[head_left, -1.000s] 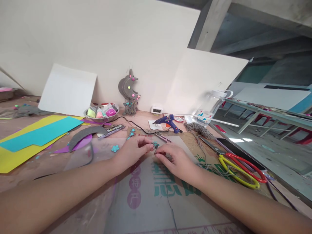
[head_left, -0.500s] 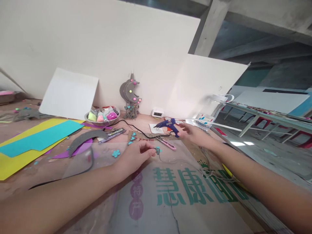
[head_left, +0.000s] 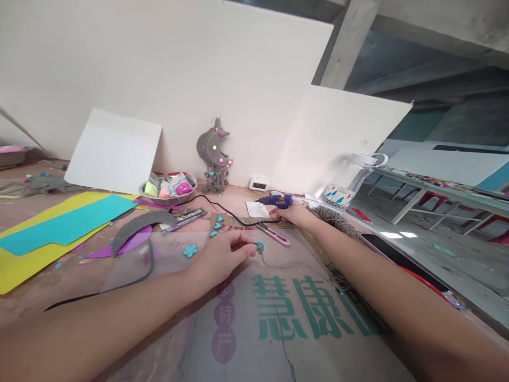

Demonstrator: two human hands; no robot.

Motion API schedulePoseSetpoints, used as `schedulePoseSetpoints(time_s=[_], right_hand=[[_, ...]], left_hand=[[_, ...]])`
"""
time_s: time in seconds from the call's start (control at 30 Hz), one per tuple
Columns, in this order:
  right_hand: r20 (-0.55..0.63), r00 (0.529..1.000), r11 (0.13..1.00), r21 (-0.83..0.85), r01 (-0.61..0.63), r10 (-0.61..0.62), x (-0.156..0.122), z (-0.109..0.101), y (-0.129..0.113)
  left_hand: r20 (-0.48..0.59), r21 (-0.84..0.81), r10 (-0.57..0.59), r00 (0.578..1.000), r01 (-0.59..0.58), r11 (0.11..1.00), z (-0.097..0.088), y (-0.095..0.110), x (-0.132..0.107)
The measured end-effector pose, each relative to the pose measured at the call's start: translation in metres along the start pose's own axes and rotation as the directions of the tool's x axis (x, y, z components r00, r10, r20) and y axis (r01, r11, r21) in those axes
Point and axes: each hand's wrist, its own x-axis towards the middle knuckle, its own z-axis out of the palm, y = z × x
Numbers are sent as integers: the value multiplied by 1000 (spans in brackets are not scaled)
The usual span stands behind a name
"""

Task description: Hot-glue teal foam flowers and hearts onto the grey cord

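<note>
My left hand (head_left: 222, 257) is low over the translucent plastic sheet (head_left: 246, 339), thumb and fingers pinched on the end of a grey yarn (head_left: 278, 263). At those fingertips lies a small teal piece (head_left: 262, 244), partly covered by yarn. My right hand (head_left: 293, 213) is closed round the handle of a blue hot glue gun (head_left: 277, 201), its nozzle pointing left. Most of the handle is hidden by the hand. A teal flower cutout (head_left: 190, 250) lies left of my left hand, and a pink utility knife (head_left: 275, 235) lies between the hands.
Behind stand a grey moon ornament (head_left: 214, 151), a metal bowl of coloured clay packs (head_left: 189, 197) and a small white clock (head_left: 259, 184). Yellow and teal sheets (head_left: 71, 220) lie left. A clear jug (head_left: 350, 178), a yarn ball (head_left: 334, 219) and a phone (head_left: 401, 260) are right.
My right hand has moved left onto the glue gun and closed round its handle; the gun has tilted slightly. My left hand keeps its pinch in the same place.
</note>
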Motion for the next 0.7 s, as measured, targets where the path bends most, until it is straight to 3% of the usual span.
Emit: schedulePoseSetpoints(time_s=[0.17,0.33,0.47,0.53,0.7], right_hand=[[23,994,982,159,106,-111,-12,-16,-13],[10,972,911,350,217,-236,-64,-31,-29],[-20,986,968,189,165,-164,-120,-32,-34],[-62,978,963,172,206,-198,-142,-26,-32],[-69,960,944,175,280,-271,-168,-9,-25]], left_hand=[[5,-14,7,1000,-7,1000,0,1,-1],[-12,0,-12,1000,12,1000,-1,5,-3],[-25,1,5,1000,-5,1000,-1,1,-2],[-39,21,13,999,-12,1000,0,-3,0],[-52,107,11,999,-6,994,0,-10,2]])
